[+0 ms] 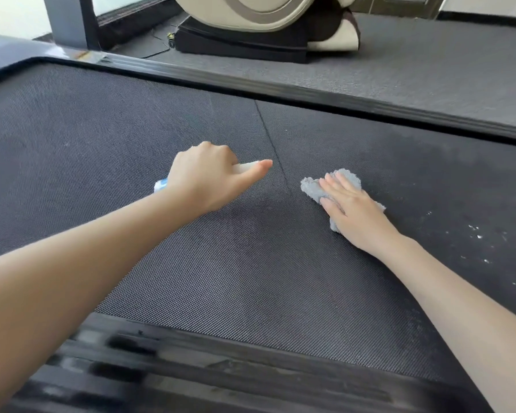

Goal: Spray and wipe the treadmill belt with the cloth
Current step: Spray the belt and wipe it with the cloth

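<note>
Right hand [350,208], flat, presses fluffy grey cloth [312,187] on dark mesh treadmill belt [131,129] to wipe; left hand [209,177] grips white spray bottle [248,167].

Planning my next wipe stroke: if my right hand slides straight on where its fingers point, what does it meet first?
Only bare belt, likely crossing the seam, then the far side rail. The left hand with the spray bottle looks just clear to the left.

Nothing legible: the spray bottle [161,185] shows only a blurred label
</note>
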`<state>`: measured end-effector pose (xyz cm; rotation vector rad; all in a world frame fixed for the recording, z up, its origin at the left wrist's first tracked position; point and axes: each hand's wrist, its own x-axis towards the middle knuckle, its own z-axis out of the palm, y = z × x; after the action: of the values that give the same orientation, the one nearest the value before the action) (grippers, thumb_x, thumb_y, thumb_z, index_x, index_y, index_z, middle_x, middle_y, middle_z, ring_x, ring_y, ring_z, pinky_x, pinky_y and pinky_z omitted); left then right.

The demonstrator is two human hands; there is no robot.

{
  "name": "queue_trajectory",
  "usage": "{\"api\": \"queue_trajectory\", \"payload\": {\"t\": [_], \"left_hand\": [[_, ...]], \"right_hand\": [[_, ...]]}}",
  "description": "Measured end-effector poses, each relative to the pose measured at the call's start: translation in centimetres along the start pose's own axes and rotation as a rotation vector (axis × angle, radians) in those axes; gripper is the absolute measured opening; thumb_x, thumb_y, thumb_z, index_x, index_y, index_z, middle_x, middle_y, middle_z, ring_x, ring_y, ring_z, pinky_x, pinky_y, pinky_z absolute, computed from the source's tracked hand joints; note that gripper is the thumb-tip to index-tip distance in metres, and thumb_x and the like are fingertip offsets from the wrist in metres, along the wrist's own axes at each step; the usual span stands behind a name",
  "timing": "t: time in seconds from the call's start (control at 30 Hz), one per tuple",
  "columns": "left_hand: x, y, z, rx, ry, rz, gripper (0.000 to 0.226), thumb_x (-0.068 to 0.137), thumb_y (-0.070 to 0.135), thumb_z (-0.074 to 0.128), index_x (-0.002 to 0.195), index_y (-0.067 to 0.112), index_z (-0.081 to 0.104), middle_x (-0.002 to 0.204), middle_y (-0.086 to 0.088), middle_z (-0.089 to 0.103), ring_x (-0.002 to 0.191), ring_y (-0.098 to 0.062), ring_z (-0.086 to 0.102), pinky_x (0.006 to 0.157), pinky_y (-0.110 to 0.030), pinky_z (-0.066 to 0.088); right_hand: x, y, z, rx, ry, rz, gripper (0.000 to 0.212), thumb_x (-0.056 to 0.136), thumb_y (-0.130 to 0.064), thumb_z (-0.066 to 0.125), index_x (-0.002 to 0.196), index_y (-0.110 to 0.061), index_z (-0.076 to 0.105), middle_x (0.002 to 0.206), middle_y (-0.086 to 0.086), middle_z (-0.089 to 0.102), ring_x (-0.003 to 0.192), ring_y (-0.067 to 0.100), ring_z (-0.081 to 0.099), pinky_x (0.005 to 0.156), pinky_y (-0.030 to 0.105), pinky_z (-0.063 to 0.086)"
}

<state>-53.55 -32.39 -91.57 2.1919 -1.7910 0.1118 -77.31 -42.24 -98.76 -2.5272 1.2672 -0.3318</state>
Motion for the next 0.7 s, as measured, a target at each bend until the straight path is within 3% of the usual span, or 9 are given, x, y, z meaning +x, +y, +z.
{"api": "queue_trajectory", "payload": {"t": [0.1,0.2,0.37,0.43,0.5,0.57,0.63,0.7], "left_hand": [[-0.8,-0.6,-0.5,-0.019,0.0,0.014,0.077,0.072,0.081,0.022,0.051,0.01,0.042,0.058,-0.008,0.051,0.067,-0.035,0.053,0.064,-0.034,0.04],[-0.9,-1.3,-1.0,-0.036,0.007,-0.007,0.075,0.072,0.081,0.025,0.048,0.011,0.037,0.055,-0.008,0.048,0.063,-0.034,0.051,0.062,-0.034,0.038],[-0.4,-2.9,-1.5,-0.046,0.026,-0.008,0.08,0.072,0.085,0.023,0.048,0.01,0.035,0.051,-0.008,0.047,0.056,-0.032,0.05,0.057,-0.034,0.036],[-0.4,-3.2,-1.6,-0.04,0.025,-0.002,0.081,0.071,0.086,0.022,0.048,0.009,0.036,0.052,-0.009,0.048,0.058,-0.033,0.051,0.058,-0.034,0.038],[-0.7,-3.5,-1.9,-0.051,0.028,-0.016,0.078,0.073,0.083,0.025,0.048,0.01,0.037,0.053,-0.009,0.049,0.059,-0.033,0.052,0.06,-0.035,0.039],[-0.9,-3.7,-2.1,-0.061,0.03,-0.021,0.077,0.073,0.082,0.026,0.047,0.011,0.037,0.052,-0.008,0.048,0.058,-0.032,0.051,0.061,-0.035,0.039],[-1.1,-3.7,-2.4,-0.067,0.023,-0.027,0.076,0.074,0.082,0.027,0.047,0.011,0.037,0.053,-0.008,0.048,0.059,-0.033,0.051,0.061,-0.035,0.038],[-1.0,-3.3,-2.6,-0.064,0.017,-0.028,0.076,0.073,0.082,0.027,0.047,0.011,0.038,0.054,-0.009,0.049,0.062,-0.034,0.052,0.061,-0.035,0.039]], "right_hand": [[3.3,-2.6,0.9,-0.037,0.015,-0.007,0.048,0.103,-0.026,0.032,0.149,-0.012,0.027,0.159,0.001,0.017,0.147,0.012,0.006,0.117,0.032,0.006],[3.2,-6.9,2.8,-0.094,-0.028,-0.237,0.052,0.096,-0.021,0.048,0.144,-0.007,0.034,0.154,0.012,0.027,0.145,0.026,0.017,0.116,0.046,0.022],[-3.4,-8.3,3.2,0.053,-0.087,-0.55,0.053,0.097,-0.034,0.03,0.146,-0.013,0.036,0.155,0.0,0.029,0.146,0.01,0.014,0.12,0.032,0.011],[-1.6,-5.8,2.3,-0.048,-0.06,-0.509,0.052,0.095,-0.027,0.03,0.144,-0.013,0.04,0.151,0.002,0.037,0.143,0.015,0.024,0.117,0.033,0.02],[1.7,-2.2,1.2,-0.109,-0.022,-0.253,0.045,0.097,-0.021,0.032,0.14,-0.01,0.042,0.145,0.01,0.041,0.137,0.026,0.034,0.112,0.037,0.029],[4.1,0.5,-0.1,-0.095,-0.029,-0.004,0.047,0.102,-0.022,0.032,0.147,-0.01,0.032,0.155,0.009,0.028,0.143,0.025,0.024,0.115,0.037,0.02],[4.3,-0.4,0.2,-0.132,-0.019,0.019,0.048,0.1,-0.019,0.033,0.148,-0.012,0.029,0.153,0.009,0.029,0.14,0.025,0.027,0.113,0.038,0.024],[2.4,-3.8,1.6,-0.145,0.034,-0.226,0.047,0.091,-0.01,0.043,0.137,-0.009,0.042,0.132,0.013,0.044,0.126,0.034,0.04,0.105,0.046,0.035]]}}
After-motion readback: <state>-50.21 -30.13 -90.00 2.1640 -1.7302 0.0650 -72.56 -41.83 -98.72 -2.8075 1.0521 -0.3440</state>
